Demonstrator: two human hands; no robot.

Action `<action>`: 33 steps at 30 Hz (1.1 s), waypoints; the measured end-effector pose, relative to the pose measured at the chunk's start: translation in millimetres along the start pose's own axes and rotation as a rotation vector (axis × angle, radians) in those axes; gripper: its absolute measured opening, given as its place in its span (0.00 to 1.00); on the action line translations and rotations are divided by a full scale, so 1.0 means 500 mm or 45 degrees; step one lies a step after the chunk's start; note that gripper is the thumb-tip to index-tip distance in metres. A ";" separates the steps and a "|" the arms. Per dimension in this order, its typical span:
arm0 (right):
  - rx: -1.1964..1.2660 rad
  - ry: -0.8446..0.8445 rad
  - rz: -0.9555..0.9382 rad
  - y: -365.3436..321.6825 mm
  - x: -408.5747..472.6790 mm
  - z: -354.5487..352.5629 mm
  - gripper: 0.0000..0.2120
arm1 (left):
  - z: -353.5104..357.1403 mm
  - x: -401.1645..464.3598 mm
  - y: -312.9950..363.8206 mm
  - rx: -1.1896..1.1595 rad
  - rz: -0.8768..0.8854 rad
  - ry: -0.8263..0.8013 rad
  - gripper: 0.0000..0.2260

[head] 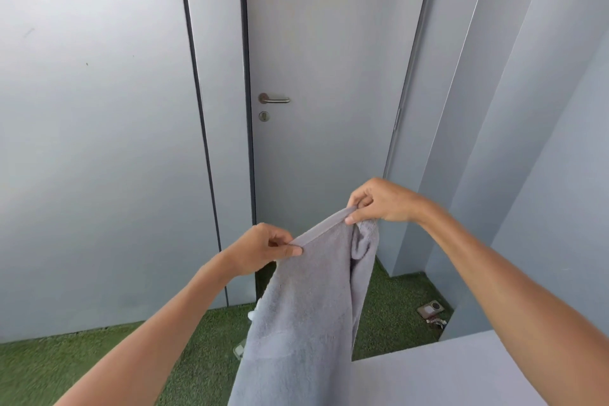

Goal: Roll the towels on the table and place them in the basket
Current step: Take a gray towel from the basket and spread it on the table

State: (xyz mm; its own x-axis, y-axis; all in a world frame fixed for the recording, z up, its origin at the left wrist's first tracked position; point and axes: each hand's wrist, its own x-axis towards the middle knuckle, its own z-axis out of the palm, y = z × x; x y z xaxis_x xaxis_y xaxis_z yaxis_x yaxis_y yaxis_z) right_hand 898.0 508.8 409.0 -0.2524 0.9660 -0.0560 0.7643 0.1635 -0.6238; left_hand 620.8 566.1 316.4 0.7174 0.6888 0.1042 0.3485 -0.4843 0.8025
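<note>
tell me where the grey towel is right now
In the head view the grey towel hangs in the air at lower centre, in front of the closed door, its top hem pinched between the left hand and the right hand.

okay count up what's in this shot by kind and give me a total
Hands: 2, left hand and right hand, each pinching the towel's hem
Towels: 1, grey towel
Doors: 1, grey door
Total: 4

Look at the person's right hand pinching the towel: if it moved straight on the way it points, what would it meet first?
The right hand points leftward along the towel hem, so it would probably meet the left hand first; depth is unclear.
</note>
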 end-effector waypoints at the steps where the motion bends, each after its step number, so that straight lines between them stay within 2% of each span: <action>1: -0.015 0.032 0.035 0.012 -0.009 -0.012 0.06 | -0.007 -0.007 -0.013 0.004 -0.018 0.038 0.19; 5: -0.027 0.131 0.100 0.046 -0.030 -0.022 0.05 | -0.020 -0.016 -0.033 0.061 -0.103 -0.013 0.08; 7: -0.041 0.099 0.104 0.039 -0.024 -0.006 0.06 | -0.005 -0.004 -0.010 0.072 -0.052 0.000 0.07; 10: -0.059 -0.124 0.098 0.005 -0.007 0.037 0.22 | 0.024 0.028 0.048 0.080 0.102 0.037 0.08; 11: -0.069 -0.180 0.081 -0.005 -0.001 0.052 0.24 | 0.032 0.037 0.067 0.090 0.150 0.035 0.08; 15: -0.016 -0.203 0.015 -0.014 0.003 0.062 0.09 | 0.037 0.050 0.095 0.075 0.212 0.048 0.08; 18: -0.030 -0.128 0.005 -0.003 -0.005 0.045 0.07 | 0.041 0.041 0.078 -0.013 0.143 0.011 0.08; 22: -0.050 0.058 0.011 0.016 -0.014 0.009 0.05 | 0.065 0.024 0.026 0.070 0.043 -0.108 0.10; 25: -0.040 0.141 0.084 0.056 -0.030 -0.026 0.05 | 0.048 0.007 -0.023 0.097 -0.090 0.054 0.15; 29: -0.118 0.177 0.140 0.093 -0.032 -0.012 0.04 | 0.020 -0.001 -0.036 0.169 -0.111 0.177 0.08; 31: -0.121 0.061 0.140 0.076 -0.022 0.022 0.09 | 0.026 0.011 -0.011 0.158 -0.067 0.216 0.07; 33: -0.069 -0.115 0.144 0.044 -0.006 0.067 0.21 | 0.042 0.030 0.024 0.162 0.021 0.193 0.09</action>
State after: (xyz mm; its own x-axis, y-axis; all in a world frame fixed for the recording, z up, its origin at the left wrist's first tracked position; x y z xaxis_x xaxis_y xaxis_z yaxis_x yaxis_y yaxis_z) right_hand 895.5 502.9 369.1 -0.2133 0.9573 -0.1953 0.8211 0.0673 -0.5668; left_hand 648.4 559.1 315.5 0.6278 0.7490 0.2117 0.4180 -0.5538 0.7201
